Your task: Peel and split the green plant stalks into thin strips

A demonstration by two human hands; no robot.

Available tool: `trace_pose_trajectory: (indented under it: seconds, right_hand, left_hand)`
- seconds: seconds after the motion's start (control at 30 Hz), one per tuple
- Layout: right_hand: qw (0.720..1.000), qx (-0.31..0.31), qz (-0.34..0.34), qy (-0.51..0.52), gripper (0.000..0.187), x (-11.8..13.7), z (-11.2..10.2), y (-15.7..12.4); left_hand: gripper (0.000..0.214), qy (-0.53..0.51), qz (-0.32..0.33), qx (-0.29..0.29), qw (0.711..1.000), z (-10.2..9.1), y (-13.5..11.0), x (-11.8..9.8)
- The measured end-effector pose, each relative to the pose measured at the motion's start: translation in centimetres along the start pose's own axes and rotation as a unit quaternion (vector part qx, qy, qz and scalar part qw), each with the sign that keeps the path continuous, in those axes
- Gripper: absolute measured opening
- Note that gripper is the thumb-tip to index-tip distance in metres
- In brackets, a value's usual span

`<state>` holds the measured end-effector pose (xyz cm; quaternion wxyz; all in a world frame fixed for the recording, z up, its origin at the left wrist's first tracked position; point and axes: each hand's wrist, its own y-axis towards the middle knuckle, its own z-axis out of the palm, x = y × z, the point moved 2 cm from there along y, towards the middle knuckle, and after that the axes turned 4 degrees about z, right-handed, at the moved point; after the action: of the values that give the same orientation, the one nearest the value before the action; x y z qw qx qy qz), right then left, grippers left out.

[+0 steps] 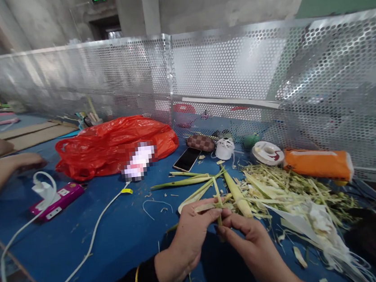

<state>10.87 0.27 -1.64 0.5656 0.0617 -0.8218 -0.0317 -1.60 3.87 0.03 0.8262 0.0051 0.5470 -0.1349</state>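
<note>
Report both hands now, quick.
Left hand: closed, pinching pale green leaf strips.
Right hand: closed, its thumb and fingers pinching the same leaf strips.

Left hand and right hand meet over table, nearer its near edge than far edge. Forearms slant inward from near side; left in black sleeve, visible right forearm bare. Left thumb pressed to bent fingers. Right thumb and index pinched, others curled. Fingertips close together.
</note>
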Motion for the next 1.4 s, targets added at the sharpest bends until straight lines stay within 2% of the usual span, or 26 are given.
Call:
trace_pose_trajectory:
  seconds: [0.23, 0.37, 0.47, 0.63, 0.73, 0.83, 1.0, 1.1, 1.3, 1.4]
  right_hand:
    - [1.000, -0.003, 0.021, 0.010, 0.032, -0.2, 0.1, 0.1]
    - [0.992, -0.094, 0.047, 0.071, 0.026, -0.7, -1.2, 0.9]
    - [0.989, -0.111, 0.041, 0.089, 0.027, -0.7, -2.3, 1.4]
    - [0.993, -0.119, 0.008, -0.022, 0.023, 0.0, -2.4, 0.9]
    - [0.993, -0.114, 0.004, -0.030, 0.025, 0.1, -2.0, 0.6]
    - [0.994, -0.103, 0.028, -0.003, 0.026, -0.2, -2.1, 1.0]
    - [0.984, -0.092, 0.099, 0.120, 0.033, -0.4, -2.9, 1.8]
    - [0.978, -0.075, 0.110, 0.163, 0.029, -0.5, -2.7, 1.7]
    - [0.974, -0.129, 0.119, 0.146, 0.029, -0.9, -2.1, 1.3]
    - [0.979, -0.128, 0.104, 0.117, 0.029, -0.8, -2.3, 1.5]
  left_hand:
    - [0.030, -0.018, -0.022, 0.007, 1.000, -0.1, 0.3, 0.1]
    - [0.028, -0.041, -0.046, 0.053, 0.997, 0.1, 0.3, -0.2]
    - [0.022, -0.034, -0.046, 0.076, 0.995, 0.1, 0.2, -0.1]
    - [0.026, 0.001, -0.032, 0.029, 0.999, -0.2, 0.3, 0.9]
    - [0.025, 0.009, -0.012, -0.001, 1.000, -0.4, 0.6, 1.2]
    - [0.026, 0.006, -0.027, -0.006, 1.000, -0.5, 0.7, 1.3]
    - [0.031, 0.036, -0.090, 0.063, 0.993, -0.1, 0.3, 1.3]
    - [0.029, 0.067, -0.110, 0.093, 0.987, 0.2, -0.1, 1.4]
    - [0.019, 0.107, -0.103, 0.117, 0.982, 0.4, -0.3, 1.7]
    - [0.023, 0.089, -0.112, 0.104, 0.984, 0.3, -0.2, 1.7]
